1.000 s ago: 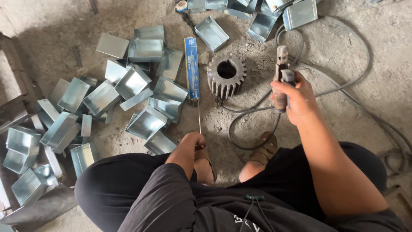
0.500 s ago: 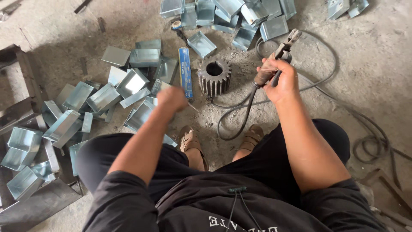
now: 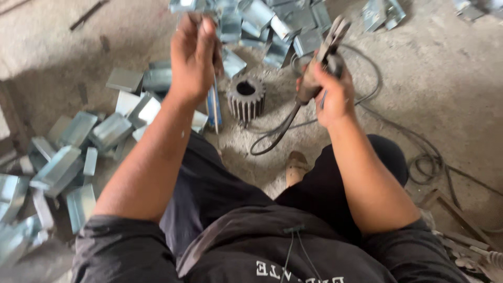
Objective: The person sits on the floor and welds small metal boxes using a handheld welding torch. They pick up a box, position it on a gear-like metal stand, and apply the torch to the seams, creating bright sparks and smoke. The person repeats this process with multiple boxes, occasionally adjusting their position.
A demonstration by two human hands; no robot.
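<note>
Left hand (image 3: 193,55) pinches a thin welding rod (image 3: 215,102) — right hand (image 3: 331,91) grips the electrode holder (image 3: 326,50).

Beneath me the dusty grey concrete floor (image 3: 445,78) carries shiny folded sheet-metal boxes (image 3: 78,157) scattered at my left and ahead, a dark toothed steel gear (image 3: 245,98) standing among them, and a black looping cable (image 3: 419,152) at right.

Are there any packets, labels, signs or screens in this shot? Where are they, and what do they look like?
Narrow blue packet: on the floor left of the grey gear, partly behind the left hand's thin rod.
White lettering: on the dark shirt, bottom edge.
No signs or screens.
</note>
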